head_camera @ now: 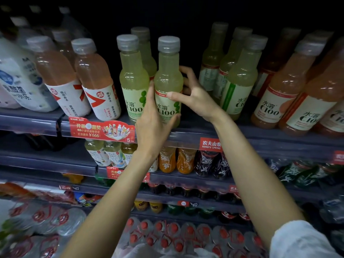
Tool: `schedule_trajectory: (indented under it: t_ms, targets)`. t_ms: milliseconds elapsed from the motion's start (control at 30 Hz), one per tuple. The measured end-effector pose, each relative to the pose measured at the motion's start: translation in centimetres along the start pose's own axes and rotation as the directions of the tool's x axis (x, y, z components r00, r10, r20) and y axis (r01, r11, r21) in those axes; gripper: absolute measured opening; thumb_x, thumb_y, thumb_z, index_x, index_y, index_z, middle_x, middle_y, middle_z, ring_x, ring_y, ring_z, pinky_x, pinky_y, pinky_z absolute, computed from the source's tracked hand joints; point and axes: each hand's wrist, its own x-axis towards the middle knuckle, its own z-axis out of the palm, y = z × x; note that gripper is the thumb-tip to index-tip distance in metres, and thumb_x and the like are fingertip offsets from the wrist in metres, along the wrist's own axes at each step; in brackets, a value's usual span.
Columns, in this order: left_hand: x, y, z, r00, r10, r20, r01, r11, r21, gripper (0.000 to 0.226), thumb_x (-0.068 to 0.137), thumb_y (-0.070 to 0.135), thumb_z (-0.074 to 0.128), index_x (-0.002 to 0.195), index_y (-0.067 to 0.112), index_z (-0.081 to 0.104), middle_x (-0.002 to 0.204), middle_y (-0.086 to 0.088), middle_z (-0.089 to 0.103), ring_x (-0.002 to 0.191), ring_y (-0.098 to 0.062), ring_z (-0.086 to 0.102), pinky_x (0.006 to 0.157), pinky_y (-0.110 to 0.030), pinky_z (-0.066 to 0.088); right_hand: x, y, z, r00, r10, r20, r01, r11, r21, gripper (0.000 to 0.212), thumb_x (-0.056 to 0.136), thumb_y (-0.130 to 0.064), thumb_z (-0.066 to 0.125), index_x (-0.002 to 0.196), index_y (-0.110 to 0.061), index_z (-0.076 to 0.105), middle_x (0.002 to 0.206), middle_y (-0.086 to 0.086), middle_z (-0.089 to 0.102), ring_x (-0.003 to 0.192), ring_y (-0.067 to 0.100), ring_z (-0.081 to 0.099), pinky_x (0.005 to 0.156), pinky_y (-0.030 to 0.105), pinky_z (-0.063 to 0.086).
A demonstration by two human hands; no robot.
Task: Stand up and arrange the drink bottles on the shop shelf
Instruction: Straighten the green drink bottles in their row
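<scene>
Two hands hold one pale green plastic drink bottle with a grey cap (pixel 168 79) on the dark shop shelf (pixel 242 133).

The left hand (pixel 153 118) wraps round the low part of the bottle, with its thumb across the front near the bottom. The right hand (pixel 195 95) holds the middle of the same bottle, thumb on the label and fingers curled round the back. The bottle stands up straight at the front edge of the shelf. Just past the left hand stands another pale green bottle (pixel 133 79), almost touching. Farther that way lean two pink bottles with white and red labels (pixel 93 79). Past the right hand stand more green bottles (pixel 240 77), then pink ones (pixel 286 86).
</scene>
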Motion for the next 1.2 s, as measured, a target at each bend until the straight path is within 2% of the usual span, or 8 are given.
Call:
schedule_trajectory:
  t_ms: [100, 167, 267, 367, 500, 700, 867, 1200]
  targets:
    - [0.0, 0.1, -0.3, 1.0, -0.005, 0.005, 0.005, 0.999, 0.05, 0.097, 0.077, 0.042, 0.076, 0.149, 0.008, 0.022, 0.139, -0.007, 0.053, 0.105, -0.026, 0.064, 0.069, -0.022, 0.042, -1.1, 0.3, -1.4, 0.985, -0.08, -0.155, 0.068, 0.995, -0.076, 0.049, 0.087, -0.024, 0.063, 0.133, -0.02, 0.044, 0.133, -0.004, 0.049, 0.122, 0.005, 0.049, 0.098, 0.022, 0.045]
    - [0.0, 0.1, -0.6, 0.999, 0.031, -0.028, -0.029, 0.997, 0.073, 0.092, 0.078, 0.041, 0.076, 0.148, 0.008, 0.027, 0.14, -0.006, 0.052, 0.106, -0.025, 0.063, 0.068, -0.021, 0.043, -1.7, 0.9, -2.4, 0.907, -0.231, -0.353, 0.101, 0.931, -0.35, 0.038, 0.088, -0.023, 0.061, 0.125, -0.014, 0.055, 0.128, 0.001, 0.054, 0.119, 0.015, 0.052, 0.097, 0.033, 0.048]
    - [0.6, 0.1, -1.3, 0.987, 0.111, -0.114, -0.109, 0.994, 0.024, 0.077, 0.084, 0.033, 0.073, 0.144, 0.006, 0.034, 0.137, -0.008, 0.052, 0.115, -0.02, 0.059, 0.075, -0.019, 0.048, -2.6, 1.9, -3.4, 0.79, -0.496, -0.361, -0.011, 0.577, -0.817, 0.028, 0.085, -0.013, 0.056, 0.111, -0.008, 0.064, 0.112, 0.009, 0.063, 0.105, 0.027, 0.058, 0.083, 0.037, 0.051]
    - [1.6, 0.4, -1.9, 0.971, 0.17, -0.17, -0.173, 0.985, -0.003, 0.069, 0.087, 0.028, 0.07, 0.142, 0.002, 0.036, 0.132, -0.014, 0.053, 0.12, -0.024, 0.055, 0.088, -0.029, 0.052, -4.1, 2.7, -4.2, 0.675, -0.66, -0.33, -0.164, 0.302, -0.939, 0.023, 0.081, -0.012, 0.059, 0.103, -0.007, 0.066, 0.105, 0.012, 0.064, 0.101, 0.029, 0.052, 0.08, 0.038, 0.05]
    - [2.2, 0.8, -1.3, 0.973, 0.18, -0.142, -0.174, 0.983, 0.054, 0.074, 0.086, 0.028, 0.072, 0.141, -0.004, 0.034, 0.135, -0.019, 0.05, 0.124, -0.029, 0.048, 0.1, -0.029, 0.04, -5.4, 2.9, -5.2, 0.555, -0.561, -0.614, -0.375, 0.49, -0.787, 0.046, 0.081, -0.027, 0.068, 0.117, -0.004, 0.054, 0.122, 0.02, 0.051, 0.109, 0.034, 0.05, 0.091, 0.033, 0.04]
    - [2.2, 1.2, -0.3, 0.967, 0.202, -0.154, -0.194, 0.979, 0.068, 0.075, 0.085, 0.026, 0.071, 0.14, -0.008, 0.033, 0.135, -0.024, 0.049, 0.123, -0.027, 0.038, 0.106, -0.013, 0.018, -4.0, 1.8, -6.9, 0.674, -0.095, -0.733, -0.192, 0.935, -0.298, 0.081, 0.082, -0.038, 0.068, 0.145, -0.014, 0.022, 0.139, 0.009, 0.044, 0.119, 0.013, 0.048, 0.099, 0.019, 0.041]
    - [2.2, 1.1, -0.3, 0.963, 0.22, -0.155, -0.213, 0.975, 0.058, 0.073, 0.085, 0.021, 0.072, 0.141, -0.006, 0.035, 0.139, -0.022, 0.046, 0.126, -0.027, 0.037, 0.105, -0.013, 0.018, -3.7, 0.5, -9.4, 0.706, 0.075, -0.704, -0.265, 0.95, -0.165, 0.053, 0.078, -0.038, 0.072, 0.122, -0.017, 0.053, 0.111, 0.001, 0.064, 0.102, 0.018, 0.062, 0.092, 0.042, 0.051]
    - [1.9, 1.2, -0.3, 0.966, 0.214, -0.144, -0.203, 0.975, 0.085, 0.073, 0.084, 0.022, 0.073, 0.142, -0.003, 0.035, 0.141, -0.02, 0.045, 0.128, -0.027, 0.04, 0.099, -0.019, 0.029, -0.1, -2.2, -4.6, 0.8, 0.026, -0.6, -0.272, 0.906, -0.324, 0.064, 0.072, -0.048, 0.077, 0.123, -0.018, 0.051, 0.113, -0.006, 0.06, 0.096, 0.007, 0.052, 0.078, 0.025, 0.045]
